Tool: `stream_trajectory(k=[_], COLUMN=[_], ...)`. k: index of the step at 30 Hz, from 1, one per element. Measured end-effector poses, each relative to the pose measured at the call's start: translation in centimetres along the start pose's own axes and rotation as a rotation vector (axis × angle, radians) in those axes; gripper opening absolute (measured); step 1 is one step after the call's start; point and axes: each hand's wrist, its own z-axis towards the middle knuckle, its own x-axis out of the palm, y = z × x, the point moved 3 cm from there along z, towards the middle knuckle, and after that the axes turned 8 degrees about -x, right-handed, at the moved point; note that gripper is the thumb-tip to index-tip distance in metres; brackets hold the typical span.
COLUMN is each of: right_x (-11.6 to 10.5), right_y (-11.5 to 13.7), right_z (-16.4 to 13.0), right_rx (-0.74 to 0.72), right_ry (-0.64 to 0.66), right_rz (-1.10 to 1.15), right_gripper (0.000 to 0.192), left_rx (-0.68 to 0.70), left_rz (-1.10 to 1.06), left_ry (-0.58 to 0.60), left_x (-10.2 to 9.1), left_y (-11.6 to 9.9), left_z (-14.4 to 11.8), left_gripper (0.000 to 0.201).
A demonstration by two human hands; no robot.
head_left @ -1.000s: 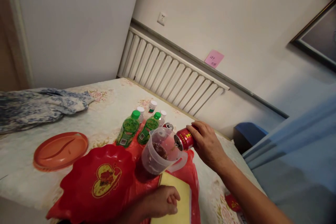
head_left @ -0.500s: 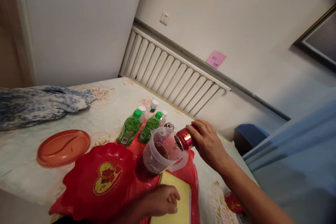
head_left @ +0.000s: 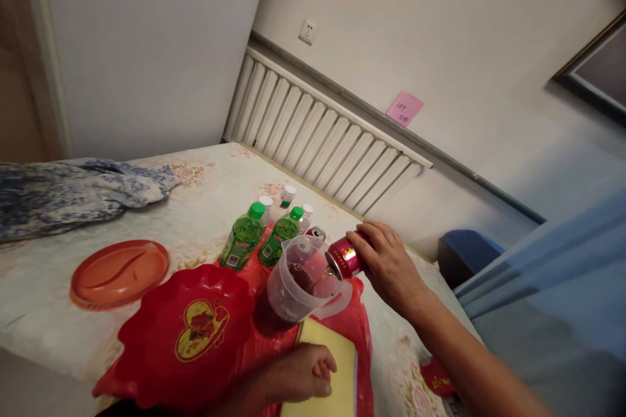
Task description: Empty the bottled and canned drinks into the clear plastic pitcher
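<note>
My right hand (head_left: 386,264) is wrapped round a red drink can (head_left: 345,257), tipped with its opening to the left. Brown liquid runs from it into a clear plastic measuring jug (head_left: 281,290), which stands upright and holds dark liquid. My left hand (head_left: 313,371) rests with fingers curled in over a yellow booklet (head_left: 342,368), and nothing shows in its grasp. The jug and booklet sit on a red plastic bag (head_left: 360,326). Left of them lies a red scalloped tray (head_left: 141,339) with a gold heart print.
Two green bottles (head_left: 243,238) stand behind the jug, beside several white-capped bottles (head_left: 288,199) and an open can (head_left: 317,233). An orange lid (head_left: 120,270) and a patterned cloth (head_left: 83,199) lie to the left. Another red can (head_left: 435,376) is near my right forearm.
The can stays tilted over the jug and liquid keeps flowing. The dark liquid and foam inside look slightly different. My hands have hardly moved; the view has shifted slightly.
</note>
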Motion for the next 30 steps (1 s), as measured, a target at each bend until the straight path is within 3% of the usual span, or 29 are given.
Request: stream_trajectory(k=[30], right_x=[0.21], right_y=[-0.09], right_z=[-0.1], right_rx=[0.005], right_ry=[-0.004], right_rz=[0.015], right_gripper=[0.038], left_rx=[-0.005], left_rz=[0.012], left_ry=[-0.006], left_x=[-0.08], left_y=[-0.2], left_z=[-0.09], left_gripper=[0.038])
